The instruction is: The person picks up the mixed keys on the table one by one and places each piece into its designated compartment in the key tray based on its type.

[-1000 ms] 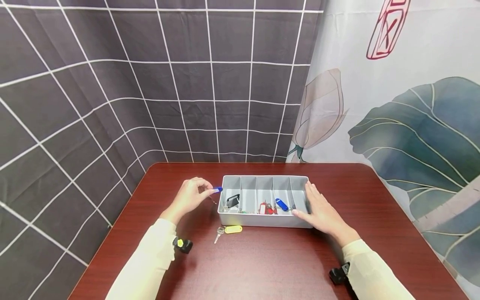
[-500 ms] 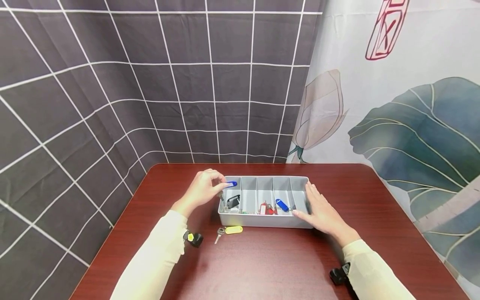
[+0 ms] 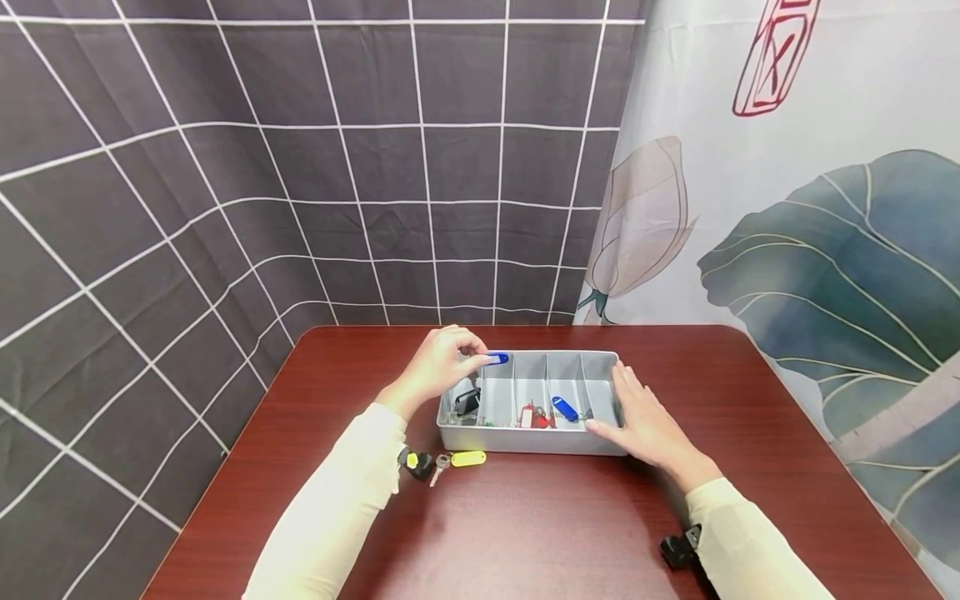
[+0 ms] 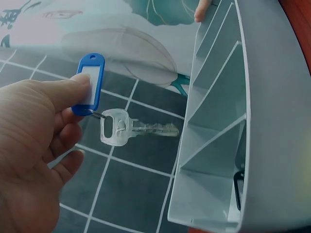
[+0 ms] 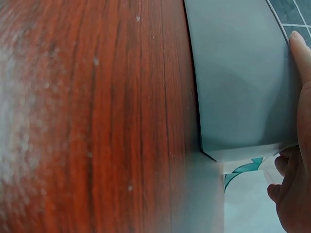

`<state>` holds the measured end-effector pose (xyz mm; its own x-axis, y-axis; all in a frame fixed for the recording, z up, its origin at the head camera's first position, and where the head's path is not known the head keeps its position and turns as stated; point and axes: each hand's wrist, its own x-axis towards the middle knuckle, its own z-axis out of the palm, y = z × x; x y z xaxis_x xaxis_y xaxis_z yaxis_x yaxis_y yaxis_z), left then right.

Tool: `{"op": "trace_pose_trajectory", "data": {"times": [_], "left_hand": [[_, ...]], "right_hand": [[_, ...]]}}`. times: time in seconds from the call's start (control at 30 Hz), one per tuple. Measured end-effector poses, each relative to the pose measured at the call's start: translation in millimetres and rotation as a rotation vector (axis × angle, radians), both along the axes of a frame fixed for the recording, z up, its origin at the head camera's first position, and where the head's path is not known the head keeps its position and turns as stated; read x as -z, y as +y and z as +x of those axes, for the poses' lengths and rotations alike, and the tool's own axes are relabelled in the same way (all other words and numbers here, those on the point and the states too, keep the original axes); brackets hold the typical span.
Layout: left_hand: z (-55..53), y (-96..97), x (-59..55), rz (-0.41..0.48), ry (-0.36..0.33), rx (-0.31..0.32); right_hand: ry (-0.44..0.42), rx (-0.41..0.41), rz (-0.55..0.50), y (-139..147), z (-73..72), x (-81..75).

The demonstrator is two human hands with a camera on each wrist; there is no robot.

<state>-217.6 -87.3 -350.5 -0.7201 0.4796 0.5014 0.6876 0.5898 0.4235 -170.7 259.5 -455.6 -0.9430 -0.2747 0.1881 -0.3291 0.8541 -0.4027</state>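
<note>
My left hand (image 3: 442, 364) pinches a blue key tag (image 4: 98, 87) between thumb and fingers, above the back left of a grey divided box (image 3: 525, 442). From the tag's ring hangs a key (image 4: 146, 128) with a clear plastic head. Thumb at the front rim and straight fingers along the end wall, my right hand (image 3: 648, 425) rests on the box's right corner. Inside the box are a black key holder (image 3: 467, 403) in the leftmost compartment, red key tags (image 3: 534, 417) in the middle one and another blue key tag (image 3: 564, 408) right of them.
A yellow key tag (image 3: 468, 458) with a metal key (image 3: 439, 468) lies on the brown table (image 3: 517, 525) before the box's left end. Behind the table hang a dark grid-patterned cloth (image 3: 465, 167) and a white cloth with painted leaves (image 3: 840, 242).
My left hand has carried the blue key tag and its key rightward, from beside the box's left wall to over its left compartments. The right hand stays in place.
</note>
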Motion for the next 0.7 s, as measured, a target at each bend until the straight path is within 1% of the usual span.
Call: {"op": "trace_pose_trajectory", "data": {"times": [0.1, 0.2, 0.3, 0.5, 0.7], "left_hand": [[-1.7, 6.6, -1.0, 0.007, -0.007, 0.011], [-0.8, 11.9, -2.3, 0.011, -0.023, 0.022], [0.1, 16.0, -2.1, -0.007, -0.039, 0.022], [-0.6, 23.6, -2.6, -0.04, -0.006, 0.032], [-2.6, 35.7, -6.1, -0.064, -0.008, 0.058]], "right_hand": [[-0.008, 0.014, 0.004, -1, -0.4, -0.8], [-0.012, 0.025, 0.009, -1, -0.3, -0.4], [-0.007, 0.031, 0.025, 0, 0.2, 0.6], [0.015, 0.02, 0.061, 0, 0.6, -3.1], [0.008, 0.018, 0.081, 6, -0.5, -9.1]]}}
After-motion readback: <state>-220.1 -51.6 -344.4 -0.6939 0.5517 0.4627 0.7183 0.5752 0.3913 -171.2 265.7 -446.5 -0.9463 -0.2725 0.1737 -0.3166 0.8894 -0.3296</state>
